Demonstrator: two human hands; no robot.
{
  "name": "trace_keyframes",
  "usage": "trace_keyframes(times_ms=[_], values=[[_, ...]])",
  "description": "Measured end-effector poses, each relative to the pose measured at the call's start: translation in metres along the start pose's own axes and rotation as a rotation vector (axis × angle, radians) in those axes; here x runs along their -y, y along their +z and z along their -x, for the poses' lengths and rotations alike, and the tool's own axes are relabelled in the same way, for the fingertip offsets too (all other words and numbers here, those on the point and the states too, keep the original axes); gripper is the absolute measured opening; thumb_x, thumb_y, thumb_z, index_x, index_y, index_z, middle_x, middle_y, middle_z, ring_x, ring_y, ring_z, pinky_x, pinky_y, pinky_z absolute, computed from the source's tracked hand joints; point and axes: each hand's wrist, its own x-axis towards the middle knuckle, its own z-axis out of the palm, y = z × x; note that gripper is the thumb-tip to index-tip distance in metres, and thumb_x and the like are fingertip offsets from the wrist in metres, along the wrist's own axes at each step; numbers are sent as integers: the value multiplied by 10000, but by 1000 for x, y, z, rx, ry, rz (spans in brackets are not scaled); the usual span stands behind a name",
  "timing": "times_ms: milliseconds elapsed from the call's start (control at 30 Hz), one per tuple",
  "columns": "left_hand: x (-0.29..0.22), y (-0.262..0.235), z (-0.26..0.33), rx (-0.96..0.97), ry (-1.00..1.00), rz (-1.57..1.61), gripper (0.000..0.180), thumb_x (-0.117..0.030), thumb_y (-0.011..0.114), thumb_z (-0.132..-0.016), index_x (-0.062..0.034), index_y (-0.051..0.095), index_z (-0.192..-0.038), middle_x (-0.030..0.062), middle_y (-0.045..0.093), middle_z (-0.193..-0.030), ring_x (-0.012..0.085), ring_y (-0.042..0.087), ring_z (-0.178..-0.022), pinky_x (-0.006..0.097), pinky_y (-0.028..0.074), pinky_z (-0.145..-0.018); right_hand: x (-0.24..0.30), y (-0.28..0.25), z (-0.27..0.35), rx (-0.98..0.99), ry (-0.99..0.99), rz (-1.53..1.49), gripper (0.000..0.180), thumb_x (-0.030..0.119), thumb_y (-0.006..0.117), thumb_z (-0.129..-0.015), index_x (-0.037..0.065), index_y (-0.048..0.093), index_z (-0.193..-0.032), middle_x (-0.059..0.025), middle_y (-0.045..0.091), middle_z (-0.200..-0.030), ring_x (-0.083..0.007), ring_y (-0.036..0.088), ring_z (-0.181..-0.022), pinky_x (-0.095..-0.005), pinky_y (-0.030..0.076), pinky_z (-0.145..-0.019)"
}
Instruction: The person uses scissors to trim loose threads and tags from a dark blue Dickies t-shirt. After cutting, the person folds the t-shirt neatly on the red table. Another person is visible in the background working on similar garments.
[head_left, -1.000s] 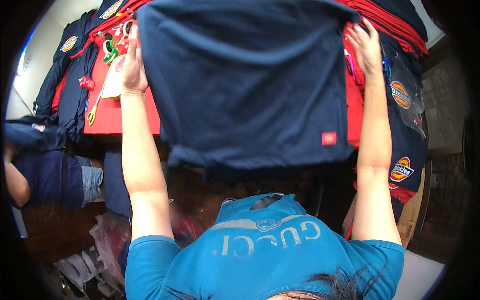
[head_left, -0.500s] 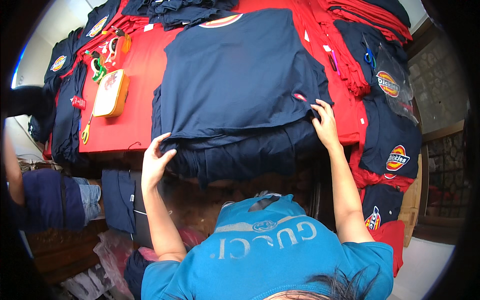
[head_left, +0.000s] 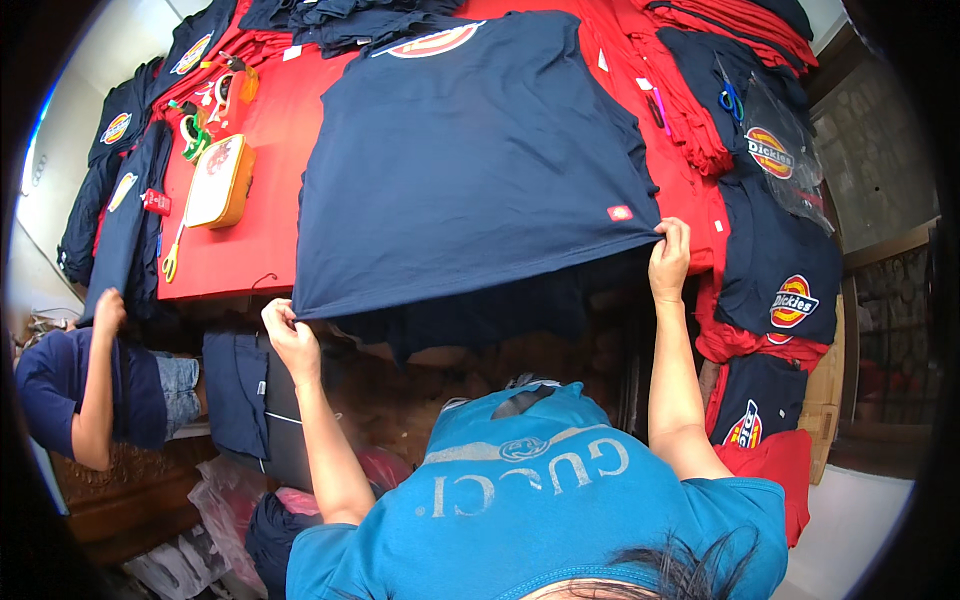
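Note:
A navy sleeveless shirt point(head_left: 460, 170) lies spread over the red-covered table, its printed chest at the far end. My left hand point(head_left: 293, 340) pinches the hem's left corner, and my right hand point(head_left: 670, 262) pinches the right corner. Between them the hem is drawn straight and lifted at the table's near edge. Near my right hand, a small red label point(head_left: 620, 213) shows flat on the shirt. More dark cloth point(head_left: 470, 318) hangs in shadow beneath the hem.
Left on the red table point(head_left: 265, 200) are a yellow pencil case point(head_left: 222, 180), yellow scissors point(head_left: 172, 258) and a green tape dispenser point(head_left: 194, 136). Folded navy shirts point(head_left: 780, 270) and red cloth stack up at right, with blue-handled scissors point(head_left: 731, 98). A co-worker's arm point(head_left: 98, 390) reaches in at left.
Both hands have gripped the hem corners and pulled apart and toward me, stretching the shirt smooth. Its red label now shows fully. At left, the co-worker's hand has come up to a navy garment.

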Motion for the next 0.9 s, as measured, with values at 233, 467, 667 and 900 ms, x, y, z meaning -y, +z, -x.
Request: trace_keyframes(times_ms=[233, 467, 667, 900], values=[[19, -1, 10, 105, -196, -31, 253, 135, 486, -660, -5, 452, -868, 132, 509, -986, 262, 509, -894, 299, 430, -847, -8, 0, 17, 52, 58, -40, 281, -140, 476, -742, -11, 593, -962, -164, 561, -1029, -331, 591, -992, -411, 486, -879], [-89, 32, 8, 365, 380, -546, 687, 8, 672, -605, -131, 546, -1265, 121, 425, -1383, 336, 369, -1327, 553, 222, -1134, 9, 3, 21, -43, 63, -10, 266, -81, 549, -741, 13, 615, -981, -146, 565, -1103, -324, 525, -1111, -411, 440, -946], [-130, 105, 19, 672, 539, -153, 447, -89, 755, -668, -136, 673, -1105, 62, 594, -1065, 263, 547, -1059, 406, 422, -944, 23, 10, 3, -102, 106, -90, 280, -86, 546, -730, 13, 607, -985, -142, 562, -1111, -327, 507, -1102, -430, 400, -974], [-128, 58, -82, 639, 104, 238, 139, -39, 693, -830, -35, 712, -968, 62, 670, -856, 166, 635, -811, 286, 498, -767, 91, -3, -31, -31, -140, -135, 381, -93, 515, -668, 35, 608, -1015, -140, 556, -1210, -349, 468, -1224, -441, 369, -1052]])
